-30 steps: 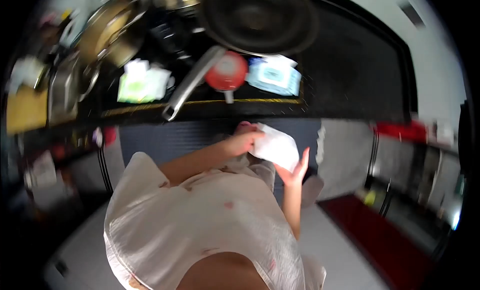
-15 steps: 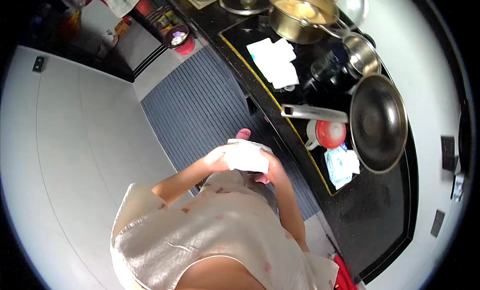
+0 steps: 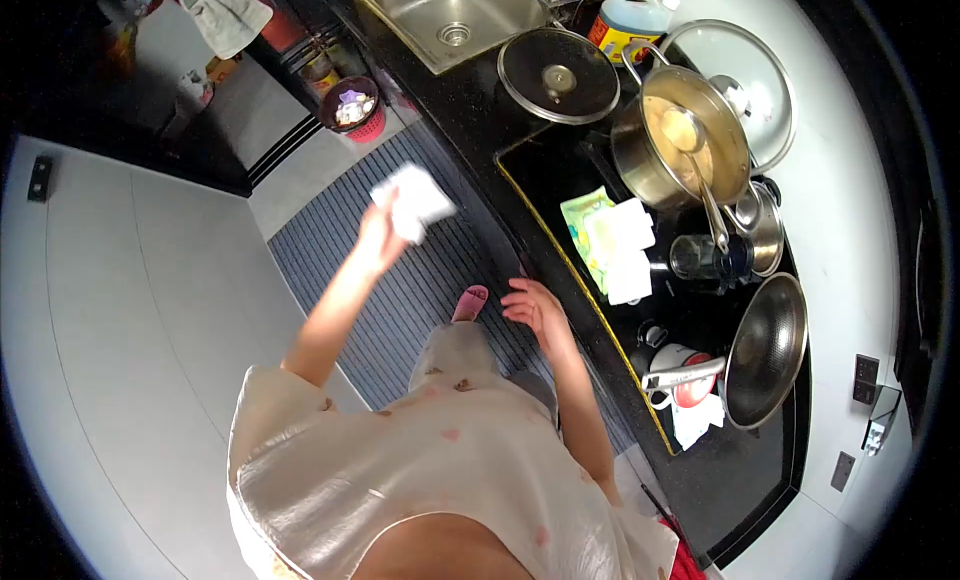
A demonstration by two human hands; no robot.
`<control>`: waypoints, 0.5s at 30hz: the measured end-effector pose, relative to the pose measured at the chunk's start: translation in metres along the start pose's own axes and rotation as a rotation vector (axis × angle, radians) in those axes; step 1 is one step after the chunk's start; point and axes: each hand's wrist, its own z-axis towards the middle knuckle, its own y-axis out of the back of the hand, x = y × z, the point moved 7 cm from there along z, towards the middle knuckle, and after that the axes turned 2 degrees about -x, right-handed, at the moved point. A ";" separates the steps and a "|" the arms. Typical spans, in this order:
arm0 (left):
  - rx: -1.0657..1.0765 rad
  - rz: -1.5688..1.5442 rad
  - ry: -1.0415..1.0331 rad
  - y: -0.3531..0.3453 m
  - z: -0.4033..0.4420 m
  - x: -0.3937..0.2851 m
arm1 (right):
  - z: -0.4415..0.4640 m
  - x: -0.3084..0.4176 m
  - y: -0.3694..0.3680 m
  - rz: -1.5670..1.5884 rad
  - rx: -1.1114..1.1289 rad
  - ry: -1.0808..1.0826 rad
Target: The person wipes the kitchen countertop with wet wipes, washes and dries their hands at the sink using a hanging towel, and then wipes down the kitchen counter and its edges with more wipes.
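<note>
Gripping a white sheet [image 3: 425,202] of tissue or thin cloth in the left hand [image 3: 381,235], with fingers clamped on its near side. Holding the right hand [image 3: 537,308] closer to the body, with fingers apart and loosely bent, near the front edge of the black counter [image 3: 745,475]. Beneath the sheet, a striped floor mat [image 3: 350,215], with a pink slipper [image 3: 469,303] on it; past the sheet, near the mat's far end, a red wastebasket [image 3: 368,130] with white and purple contents. Between the right hand and the steel pot [image 3: 632,165], a green packet [image 3: 590,238] with white sheets over it. In the pot, a ladle [image 3: 710,200]; near it, a round dark lid [image 3: 535,70] and, farther along, a sink [image 3: 400,35]. Nearer the body, a frying pan [image 3: 768,350], with its handle lying across a red-and-white vessel [image 3: 695,390]. As for the sheet: bright white, angular at the corners, motion-blurred, too smeared to show its folds. Compared with half a second ago, no longer stretched between both hands before the body; now swung out ahead in the left hand alone, and released by the right.
</note>
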 end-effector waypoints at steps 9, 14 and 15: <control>0.297 2.121 -0.574 -0.030 0.259 -0.041 | 0.012 -0.029 0.022 -0.062 -0.315 -0.160; 0.494 2.439 -0.684 -0.050 0.271 -0.005 | 0.013 -0.024 0.039 0.016 -0.373 -0.137; 0.529 2.432 -0.806 -0.054 0.273 -0.004 | 0.013 -0.022 0.040 0.020 -0.386 -0.134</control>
